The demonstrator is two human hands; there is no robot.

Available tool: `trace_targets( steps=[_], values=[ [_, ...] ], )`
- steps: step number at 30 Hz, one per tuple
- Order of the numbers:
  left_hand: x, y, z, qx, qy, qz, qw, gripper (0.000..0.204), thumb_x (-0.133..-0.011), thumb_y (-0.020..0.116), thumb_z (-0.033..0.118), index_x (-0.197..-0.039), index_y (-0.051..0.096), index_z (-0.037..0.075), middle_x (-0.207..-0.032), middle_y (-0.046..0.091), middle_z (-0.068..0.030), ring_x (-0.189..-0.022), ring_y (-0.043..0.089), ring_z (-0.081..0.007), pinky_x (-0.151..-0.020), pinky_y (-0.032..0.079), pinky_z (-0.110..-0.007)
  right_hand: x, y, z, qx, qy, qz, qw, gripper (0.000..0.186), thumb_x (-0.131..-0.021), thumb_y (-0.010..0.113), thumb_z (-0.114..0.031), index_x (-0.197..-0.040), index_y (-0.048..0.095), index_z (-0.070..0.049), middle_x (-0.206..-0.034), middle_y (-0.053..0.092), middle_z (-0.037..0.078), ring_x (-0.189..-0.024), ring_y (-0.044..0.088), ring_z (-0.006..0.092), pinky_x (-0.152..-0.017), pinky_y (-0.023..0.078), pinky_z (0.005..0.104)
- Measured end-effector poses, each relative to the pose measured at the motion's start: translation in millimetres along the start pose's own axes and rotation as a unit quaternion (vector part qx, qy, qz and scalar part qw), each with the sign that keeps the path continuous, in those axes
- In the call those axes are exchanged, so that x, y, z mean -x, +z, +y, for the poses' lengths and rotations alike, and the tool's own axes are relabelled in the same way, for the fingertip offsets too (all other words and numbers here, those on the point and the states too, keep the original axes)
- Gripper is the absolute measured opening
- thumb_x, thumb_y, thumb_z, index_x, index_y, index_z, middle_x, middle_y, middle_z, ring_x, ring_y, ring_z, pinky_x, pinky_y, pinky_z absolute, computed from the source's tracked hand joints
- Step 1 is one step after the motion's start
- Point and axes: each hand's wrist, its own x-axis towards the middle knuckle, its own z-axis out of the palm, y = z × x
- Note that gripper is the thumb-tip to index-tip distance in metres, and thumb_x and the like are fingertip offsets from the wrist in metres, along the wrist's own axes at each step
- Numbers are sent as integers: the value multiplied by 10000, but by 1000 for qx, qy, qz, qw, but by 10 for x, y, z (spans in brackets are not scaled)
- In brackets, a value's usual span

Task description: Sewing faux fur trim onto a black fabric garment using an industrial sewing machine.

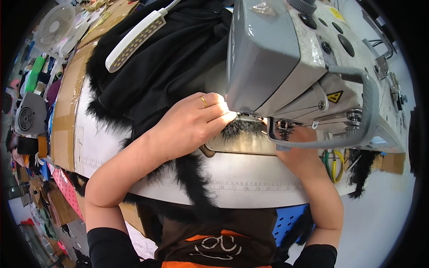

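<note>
A grey sewing machine (268,58) stands over the work surface at the right. Black fabric with a fluffy black fur edge (156,82) lies to the left of its head and runs in under it. My left hand (196,118), with a gold ring, has its fingers bent and pressed together on this fabric close to the presser foot (248,117). A tuft of dark fur (239,129) shows just in front of the foot. My right hand (301,145) reaches behind the machine's grey guard bar (321,144). Its fingers are mostly hidden there.
A white lamp (134,42) hangs over the fabric. Yellow- and green-handled scissors (334,165) lie at the right. A black fur strip (190,181) drapes over the ruler-marked table edge (241,192). Cardboard (65,125) borders the left, with a fan (56,27) beyond.
</note>
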Motion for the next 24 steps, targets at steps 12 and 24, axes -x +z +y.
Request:
trace_targets(
  steps=[12,24],
  values=[
    [-19,-70,13,-86,29,-15,996,325,-824,679,99,-1139,720,31,-1086,696,-38,-1086,654,-239,-952,578,-365,-29,69,-2,-71,33,-5,997,207,-855,794,-106,-1061,797,-121,-885,739,81,-790,719,328,-669,534,469],
    [-18,-48,-3,-82,32,6,996,286,-833,674,87,-1111,722,35,-1066,706,-47,-1089,665,-243,-934,586,-372,37,125,20,-21,35,12,999,318,-858,808,-136,-1174,799,-162,-844,706,56,-742,697,306,-682,532,449]
  ],
)
